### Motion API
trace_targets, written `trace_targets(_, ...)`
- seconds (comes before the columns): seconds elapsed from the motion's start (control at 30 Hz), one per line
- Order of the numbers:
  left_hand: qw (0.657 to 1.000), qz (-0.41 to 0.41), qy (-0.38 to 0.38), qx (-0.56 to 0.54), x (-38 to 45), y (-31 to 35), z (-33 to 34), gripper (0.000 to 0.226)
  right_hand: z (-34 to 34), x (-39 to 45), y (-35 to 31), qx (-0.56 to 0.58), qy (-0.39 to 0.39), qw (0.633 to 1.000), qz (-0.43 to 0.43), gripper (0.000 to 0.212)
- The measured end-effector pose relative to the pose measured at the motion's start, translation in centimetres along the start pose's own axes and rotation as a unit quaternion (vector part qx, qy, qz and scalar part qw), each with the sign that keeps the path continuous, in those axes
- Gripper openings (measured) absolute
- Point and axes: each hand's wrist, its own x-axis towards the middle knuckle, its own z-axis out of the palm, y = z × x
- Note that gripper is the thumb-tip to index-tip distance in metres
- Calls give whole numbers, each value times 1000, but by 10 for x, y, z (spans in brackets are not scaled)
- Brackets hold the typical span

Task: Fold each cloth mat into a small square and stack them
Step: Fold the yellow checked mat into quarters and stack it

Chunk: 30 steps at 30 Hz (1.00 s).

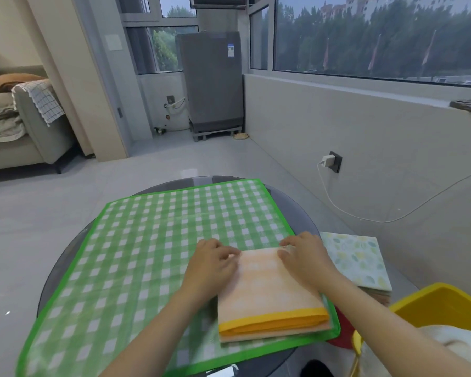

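Note:
A folded orange mat (pixel 269 289) with a yellow-orange hem lies on the near right part of a large green checked mat (pixel 152 240), which is spread flat over a round dark glass table (pixel 65 257). My left hand (pixel 214 261) rests on the orange mat's far left corner, fingers bent over the fold. On its far right corner my right hand (pixel 302 253) presses down with bent fingers. To the right lies a stack of folded mats (pixel 356 259), the top one pale with a leaf print.
A yellow tub (pixel 443 303) holding white cloth stands at the near right, with something red (pixel 343 333) below the table edge. A charger cable (pixel 335 202) runs from a wall socket on the right. Sofa at far left, grey appliance at the back.

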Motion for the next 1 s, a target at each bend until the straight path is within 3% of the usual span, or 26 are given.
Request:
trace_targets(0.1, 990, 50, 15, 134, -5, 10, 7, 32, 9, -14, -6, -141, 9, 985, -95, 40)
trace_targets(0.2, 989, 61, -11, 135, -8, 25, 15, 39, 17, -24, -10, -141, -33, 980, -137, 51)
trace_targets(0.3, 987, 35, -87, 134, -14, 34, 28, 51, 26, -25, -9, -164, -68, 971, -161, 83)
trace_targets(0.5, 977, 32, -108, 181, -21, 32, 40, 68, 30, -27, -7, -182, -91, 964, -174, 98)
trace_targets(0.63, 976, -1, -110, 189, -22, 26, 39, 61, 31, -22, 3, -169, -79, 972, -141, 89)
trace_targets(0.77, 980, -30, -105, 167, -20, 21, 40, 60, 28, -19, 14, -177, -75, 976, -107, 96)
trace_targets(0.9, 986, -72, -62, 136, -18, 3, 27, 53, 24, -18, 15, -144, -85, 983, -80, 56)
trace_targets(1.0, 991, -73, -22, 111, -13, -4, 17, 43, 16, -10, 16, -110, -34, 990, -76, 45)
